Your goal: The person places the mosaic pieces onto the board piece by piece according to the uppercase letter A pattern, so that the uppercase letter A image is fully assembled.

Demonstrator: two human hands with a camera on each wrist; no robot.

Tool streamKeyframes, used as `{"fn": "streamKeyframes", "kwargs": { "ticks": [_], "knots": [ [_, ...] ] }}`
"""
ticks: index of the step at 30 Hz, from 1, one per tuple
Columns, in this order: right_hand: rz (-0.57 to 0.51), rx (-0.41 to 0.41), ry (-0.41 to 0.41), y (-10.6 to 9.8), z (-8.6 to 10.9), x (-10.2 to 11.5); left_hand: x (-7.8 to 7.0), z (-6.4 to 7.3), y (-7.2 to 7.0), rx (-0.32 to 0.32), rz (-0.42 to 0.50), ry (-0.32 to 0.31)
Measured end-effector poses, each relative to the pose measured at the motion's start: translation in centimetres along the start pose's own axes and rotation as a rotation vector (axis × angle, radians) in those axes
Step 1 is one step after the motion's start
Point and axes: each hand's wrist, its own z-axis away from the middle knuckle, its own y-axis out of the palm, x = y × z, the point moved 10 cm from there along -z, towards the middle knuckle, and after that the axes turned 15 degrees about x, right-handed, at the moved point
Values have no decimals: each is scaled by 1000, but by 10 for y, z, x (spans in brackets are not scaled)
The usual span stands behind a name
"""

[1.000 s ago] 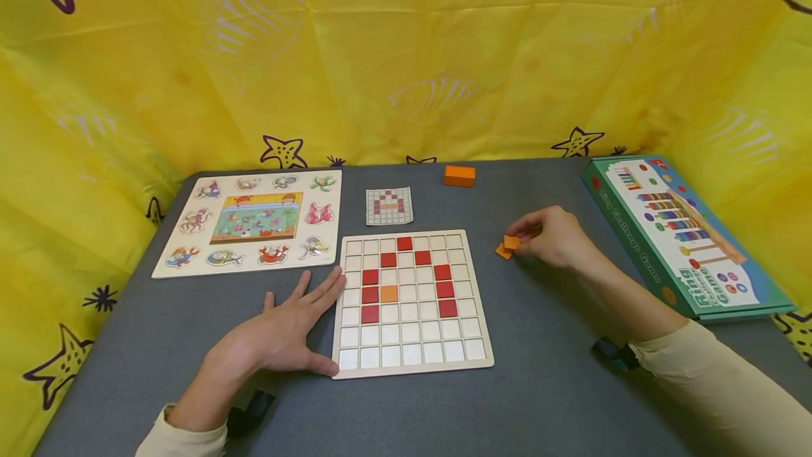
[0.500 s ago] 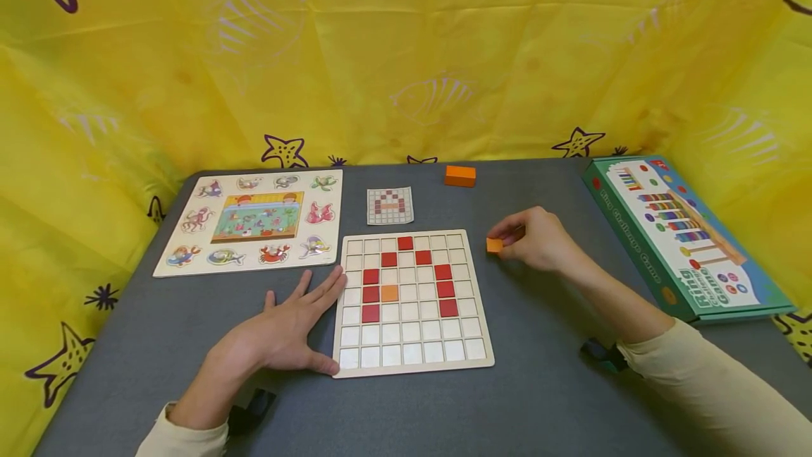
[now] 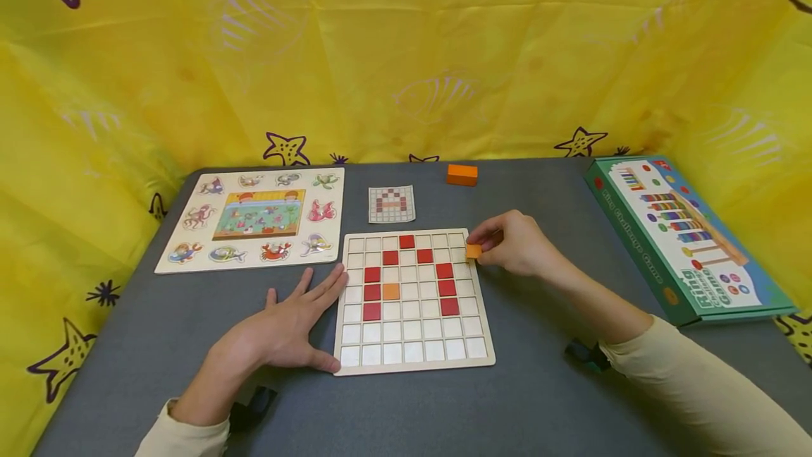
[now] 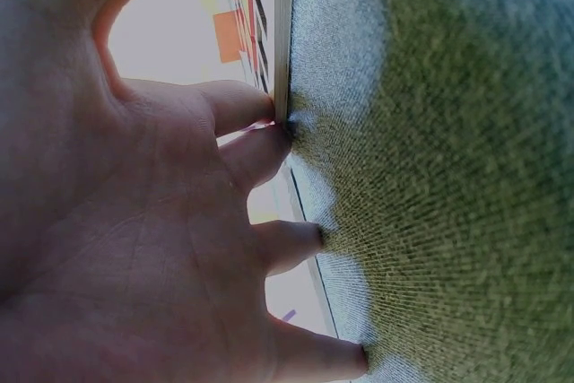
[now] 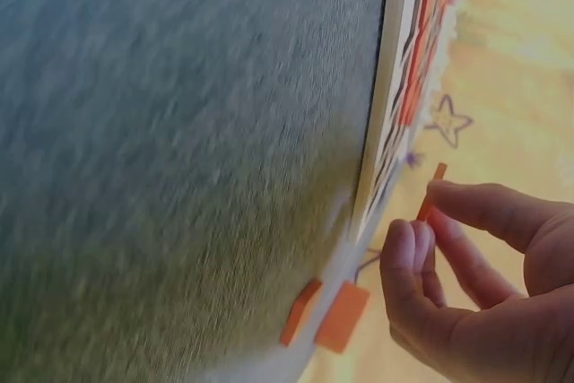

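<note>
A square white grid board (image 3: 412, 373) lies on the grey table, with several red tiles (image 3: 371, 274) set in an arch and one orange tile (image 3: 391, 291) among them. My left hand (image 3: 288, 330) is spread along its left side, thumb at the near corner and fingertips at the edge. In the left wrist view, the fingertips meet the cloth beside the board. Over the board's upper right edge, my right hand (image 3: 517, 245) pinches a thin orange tile (image 5: 432, 193) between thumb and fingers. The tile is raised, as the right wrist view shows.
Behind the board lies a small printed pattern card (image 3: 391, 204). An orange block (image 3: 462, 175) sits near the back edge. A sea-animal puzzle board (image 3: 317, 259) is at the left, and a green game box (image 3: 641, 259) at the right. Yellow cloth (image 3: 406, 76) hangs behind.
My right hand has moved left with an orange tile, from the table beside the board to its upper right edge. My left hand has stayed at the board's left side.
</note>
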Motion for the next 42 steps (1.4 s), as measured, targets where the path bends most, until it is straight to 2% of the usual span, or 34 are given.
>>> {"fn": "streamKeyframes", "kwargs": {
  "ticks": [17, 26, 34, 42],
  "knots": [
    [-12, 94, -26, 45, -11, 26, -2, 2, -2, -9, -5, 15],
    [-4, 112, -64, 57, -13, 43, -2, 2, -1, -4, 4, 17],
    [18, 157, -137, 72, -16, 59, -2, 2, -2, -6, 5, 18],
    [24, 198, -149, 84, -23, 69, -2, 2, -2, -7, -1, 18]
  ]
}}
